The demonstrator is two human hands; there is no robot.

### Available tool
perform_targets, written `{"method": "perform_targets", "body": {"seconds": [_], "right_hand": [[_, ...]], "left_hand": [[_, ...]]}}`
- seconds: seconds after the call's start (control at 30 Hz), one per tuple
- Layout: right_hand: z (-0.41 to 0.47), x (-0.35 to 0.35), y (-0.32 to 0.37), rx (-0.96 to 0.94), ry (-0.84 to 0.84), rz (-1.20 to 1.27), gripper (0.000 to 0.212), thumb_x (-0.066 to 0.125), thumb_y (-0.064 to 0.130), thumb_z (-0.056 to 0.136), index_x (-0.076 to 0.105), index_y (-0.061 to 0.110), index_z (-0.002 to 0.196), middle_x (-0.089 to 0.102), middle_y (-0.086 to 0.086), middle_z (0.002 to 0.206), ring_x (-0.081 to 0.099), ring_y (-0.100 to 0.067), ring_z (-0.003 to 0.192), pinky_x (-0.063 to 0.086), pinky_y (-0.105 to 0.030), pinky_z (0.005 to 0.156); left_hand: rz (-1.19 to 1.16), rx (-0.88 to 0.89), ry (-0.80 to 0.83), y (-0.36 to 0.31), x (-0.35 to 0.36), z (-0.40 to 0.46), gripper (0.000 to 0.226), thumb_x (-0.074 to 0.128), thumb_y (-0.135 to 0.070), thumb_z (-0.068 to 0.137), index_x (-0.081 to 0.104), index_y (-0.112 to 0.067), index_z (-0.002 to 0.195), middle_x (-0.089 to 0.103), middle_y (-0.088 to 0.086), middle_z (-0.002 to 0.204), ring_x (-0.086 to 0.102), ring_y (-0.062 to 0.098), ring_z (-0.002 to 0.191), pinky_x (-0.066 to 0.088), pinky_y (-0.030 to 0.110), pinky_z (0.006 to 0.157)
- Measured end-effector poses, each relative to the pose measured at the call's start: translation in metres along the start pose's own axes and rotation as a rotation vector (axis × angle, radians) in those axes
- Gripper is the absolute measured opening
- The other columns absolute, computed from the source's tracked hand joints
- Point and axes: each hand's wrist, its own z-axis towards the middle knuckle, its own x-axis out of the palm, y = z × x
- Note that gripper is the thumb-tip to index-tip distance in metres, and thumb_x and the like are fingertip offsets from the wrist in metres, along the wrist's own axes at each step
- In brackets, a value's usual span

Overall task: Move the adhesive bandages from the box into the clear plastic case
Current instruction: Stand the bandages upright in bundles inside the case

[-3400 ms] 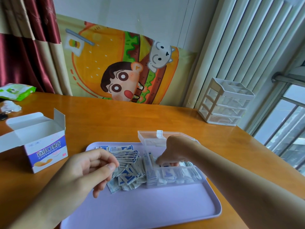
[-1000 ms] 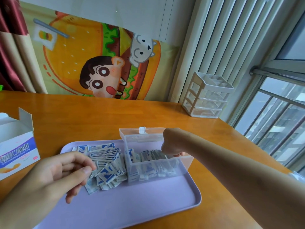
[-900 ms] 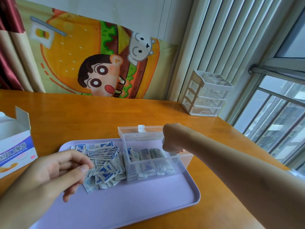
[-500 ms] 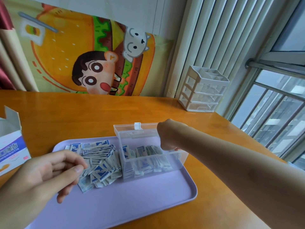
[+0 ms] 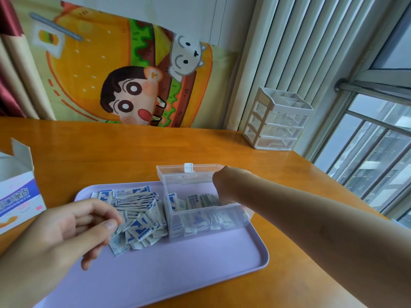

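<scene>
Adhesive bandages, loose lot (image 5: 138, 215): white-and-blue wrapped strips heaped on the left half of our lilac tray (image 5: 178, 270), the heap touching the left wall of the clear plastic case (image 5: 200, 221). A second lot of bandages (image 5: 200, 202) stands on edge inside that case, packed along its length.

Clear plastic case: sits on the tray's far right part, lid (image 5: 189, 171) hinged back and open, white clasp at the lid's middle.

Right hand (image 5: 224, 185): we reach it down into the case from the right; its fingers are hidden behind the wrist, so we cannot tell whether they are spread or pinching anything.

Left hand (image 5: 73, 227): we hold it above the tray's near-left edge, beside the heap, fingers curled loosely toward the thumb with nothing visible between them.

Bandage box (image 5: 15, 196): flaps open, at the left edge of the wooden table (image 5: 111, 152).

Drawer organiser (image 5: 278, 123): 1 white unit, far right of the table, by the window.
</scene>
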Motion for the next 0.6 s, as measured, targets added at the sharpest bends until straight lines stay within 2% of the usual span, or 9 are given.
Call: {"method": "perform_targets", "body": {"seconds": [0.07,0.13,0.2,0.23,0.33,0.47,0.6], "right_hand": [[-0.0005,0.0005,0.0006,-0.01,0.043,-0.009,0.014,0.061,0.013,0.095,0.064,0.01,0.108,0.054,-0.003,0.08,0.057,-0.022,0.079,0.046,-0.03,0.063],[-0.0033,-0.0013,0.0001,-0.01,0.084,-0.017,0.018,0.063,0.016,0.096,0.066,0.008,0.111,0.057,-0.003,0.082,0.057,-0.02,0.073,0.043,-0.025,0.054],[-0.0055,-0.0043,-0.0003,0.0,0.115,-0.031,0.009,0.062,0.017,0.097,0.062,0.009,0.097,0.054,-0.001,0.074,0.051,-0.016,0.059,0.039,-0.023,0.047],[-0.0055,-0.0057,-0.0007,0.009,0.123,-0.025,0.012,0.061,0.018,0.098,0.058,0.009,0.09,0.053,0.0,0.072,0.05,-0.014,0.056,0.04,-0.023,0.046],[-0.0066,-0.0088,-0.0014,0.015,0.152,0.012,0.023,0.058,0.02,0.1,0.054,0.008,0.08,0.06,-0.001,0.073,0.055,-0.014,0.054,0.046,-0.022,0.052],[-0.0039,-0.0084,-0.0025,0.029,0.246,0.126,0.02,0.057,0.021,0.102,0.055,0.005,0.091,0.078,-0.009,0.092,0.073,-0.014,0.059,0.059,-0.028,0.067],[-0.001,-0.0071,-0.004,0.044,0.294,0.185,0.022,0.056,0.023,0.103,0.055,0.003,0.092,0.079,-0.012,0.094,0.072,-0.019,0.048,0.058,-0.025,0.061]], "left_hand": [[0.003,-0.003,-0.007,-0.0011,0.0004,-0.0002,0.091,0.082,-0.087,0.035,0.077,-0.016,0.091,0.058,0.012,0.059,0.054,0.027,0.047,0.046,0.042,0.036],[0.008,-0.002,-0.01,-0.0009,0.0008,0.0004,0.091,0.082,-0.087,0.034,0.078,-0.016,0.091,0.059,0.012,0.06,0.055,0.028,0.047,0.049,0.041,0.038],[0.008,0.001,-0.012,-0.0002,0.0005,0.0003,0.091,0.083,-0.087,0.034,0.077,-0.016,0.092,0.059,0.012,0.06,0.055,0.028,0.047,0.05,0.039,0.04],[0.01,0.001,-0.014,0.0004,0.0002,0.0004,0.091,0.082,-0.087,0.034,0.077,-0.017,0.092,0.059,0.012,0.06,0.055,0.028,0.047,0.05,0.038,0.041],[0.01,0.008,-0.019,0.0013,0.0001,0.0001,0.091,0.082,-0.087,0.035,0.077,-0.016,0.092,0.059,0.012,0.06,0.055,0.027,0.048,0.049,0.037,0.04],[0.003,0.009,-0.018,0.0003,0.0006,-0.0003,0.091,0.082,-0.087,0.036,0.077,-0.016,0.092,0.058,0.013,0.06,0.054,0.028,0.048,0.049,0.035,0.04],[0.005,0.003,-0.018,0.0001,0.0012,-0.0004,0.09,0.083,-0.087,0.036,0.078,-0.015,0.092,0.058,0.014,0.061,0.054,0.028,0.048,0.046,0.038,0.037]]}}
